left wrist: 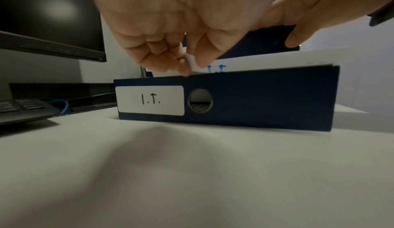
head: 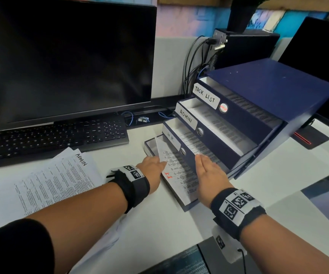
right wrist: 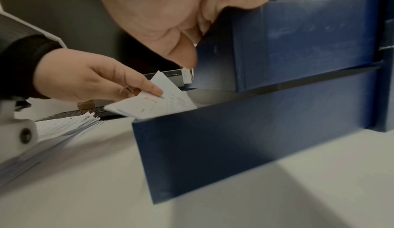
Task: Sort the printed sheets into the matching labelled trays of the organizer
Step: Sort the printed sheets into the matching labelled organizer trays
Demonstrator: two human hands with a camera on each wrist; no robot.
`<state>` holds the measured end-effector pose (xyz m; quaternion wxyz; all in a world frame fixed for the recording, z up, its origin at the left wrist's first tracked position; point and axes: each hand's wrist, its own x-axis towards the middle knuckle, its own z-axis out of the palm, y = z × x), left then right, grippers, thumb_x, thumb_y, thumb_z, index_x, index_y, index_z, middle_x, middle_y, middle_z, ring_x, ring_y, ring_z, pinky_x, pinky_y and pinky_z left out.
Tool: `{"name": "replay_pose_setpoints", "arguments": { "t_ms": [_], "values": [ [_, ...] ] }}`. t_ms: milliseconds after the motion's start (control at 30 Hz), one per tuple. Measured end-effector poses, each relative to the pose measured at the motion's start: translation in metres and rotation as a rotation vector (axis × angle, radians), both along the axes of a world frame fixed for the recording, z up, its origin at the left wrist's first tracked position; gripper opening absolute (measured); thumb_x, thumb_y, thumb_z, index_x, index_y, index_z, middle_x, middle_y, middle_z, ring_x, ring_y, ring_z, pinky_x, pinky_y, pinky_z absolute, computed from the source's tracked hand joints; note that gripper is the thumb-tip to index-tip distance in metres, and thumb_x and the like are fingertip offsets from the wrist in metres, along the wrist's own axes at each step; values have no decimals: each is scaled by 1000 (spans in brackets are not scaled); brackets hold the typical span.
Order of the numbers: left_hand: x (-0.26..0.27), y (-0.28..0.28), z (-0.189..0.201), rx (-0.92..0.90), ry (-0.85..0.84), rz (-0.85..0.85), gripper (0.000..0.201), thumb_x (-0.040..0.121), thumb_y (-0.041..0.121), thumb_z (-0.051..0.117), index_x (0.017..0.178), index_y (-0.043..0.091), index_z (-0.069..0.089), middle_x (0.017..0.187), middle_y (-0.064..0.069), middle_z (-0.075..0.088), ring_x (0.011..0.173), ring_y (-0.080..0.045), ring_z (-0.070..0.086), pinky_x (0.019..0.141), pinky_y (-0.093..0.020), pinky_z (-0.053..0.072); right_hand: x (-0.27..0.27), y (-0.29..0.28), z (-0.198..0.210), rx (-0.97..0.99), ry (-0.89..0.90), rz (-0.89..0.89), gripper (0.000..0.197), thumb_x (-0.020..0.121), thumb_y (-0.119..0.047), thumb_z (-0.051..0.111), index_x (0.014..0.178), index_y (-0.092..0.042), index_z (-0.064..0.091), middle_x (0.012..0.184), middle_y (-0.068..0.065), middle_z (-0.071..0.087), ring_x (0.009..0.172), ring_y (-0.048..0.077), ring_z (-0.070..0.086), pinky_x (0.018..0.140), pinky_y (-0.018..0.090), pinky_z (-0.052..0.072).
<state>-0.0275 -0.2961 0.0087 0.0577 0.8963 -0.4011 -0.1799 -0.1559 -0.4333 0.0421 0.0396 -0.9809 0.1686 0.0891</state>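
A blue drawer organizer [head: 268, 86] carries trays labelled TASK LIST [head: 206, 95], ADMIN [head: 186, 116] and H.R. [head: 170, 138]. Its bottom tray [head: 181, 204], pulled out furthest, is labelled I.T. [left wrist: 150, 100]. A printed sheet [head: 179, 176] marked I.T. in red lies tilted in that tray. My left hand [head: 159, 165] pinches the sheet's left corner [left wrist: 190, 61] between thumb and fingers. My right hand [head: 203, 165] lies flat on the sheet's right side with straight fingers, beside the H.R. tray's wall. A pile of printed sheets [head: 51, 180], topped by one marked ADMIN, lies on the desk to the left.
A black keyboard [head: 57, 139] and a large dark monitor [head: 66, 60] stand behind the pile. Cables [head: 194, 62] hang behind the organizer, and a second dark screen [head: 317, 56] is at the far right. The white desk [head: 159, 224] ends near my right forearm.
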Motion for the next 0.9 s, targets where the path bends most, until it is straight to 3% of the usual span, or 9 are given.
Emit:
{"name": "replay_pose_setpoints", "arguments": {
  "t_ms": [200, 367, 533, 600, 733, 800, 900],
  "values": [
    [6, -13, 1, -67, -63, -32, 40, 100, 25, 34, 139, 18, 42, 137, -5, 42, 125, -25, 36, 101, -33, 37, 0, 0, -1, -16, 8, 13, 79, 85, -9, 40, 149, -4, -7, 158, 12, 0, 146, 23, 2, 117, 30, 0],
    [10, -21, -4, 0, -73, -38, 35, 100, 29, 37, 132, 23, 50, 129, -3, 43, 125, -22, 34, 97, -27, 32, 0, -2, -2, -18, 12, 10, 80, 86, -10, 42, 149, -4, -7, 158, 11, 1, 146, 23, 2, 117, 30, 0],
    [16, -27, -13, -89, -60, 37, 24, 96, 35, 45, 108, 26, 64, 118, 2, 42, 113, -19, 35, 78, -22, 22, 0, -3, -5, -21, -10, 24, 80, 85, -12, 43, 149, -3, -6, 157, 11, 4, 145, 22, 4, 117, 31, 1],
    [20, -29, -16, -95, -55, 53, 20, 93, 39, 47, 104, 31, 62, 124, 8, 43, 118, -16, 35, 82, -21, 21, 0, -4, -6, -15, -14, 22, 81, 85, -13, 43, 149, -3, -6, 157, 11, 4, 145, 22, 3, 117, 31, 1],
    [23, -41, -7, 121, -106, -104, 31, 99, 33, 39, 124, 29, 56, 134, 11, 46, 128, -15, 36, 106, -30, 26, -1, -5, -9, -2, -42, 19, 82, 84, -15, 46, 149, -3, -2, 157, 13, 8, 145, 23, 6, 117, 33, 3],
    [23, -48, -3, 291, -108, -148, 35, 100, 31, 37, 133, 32, 48, 139, 10, 46, 131, -16, 37, 111, -36, 26, 0, -6, -13, -2, -58, 25, 83, 82, -15, 50, 149, -1, 3, 155, 16, 14, 145, 27, 12, 117, 35, 6],
    [22, -48, -6, 386, -93, -174, 38, 98, 25, 38, 134, 35, 46, 138, 12, 47, 131, -14, 39, 112, -39, 23, 0, -6, -15, -8, -97, 26, 83, 78, -13, 54, 148, 2, 11, 152, 20, 24, 142, 31, 21, 116, 39, 12]
  ]
}}
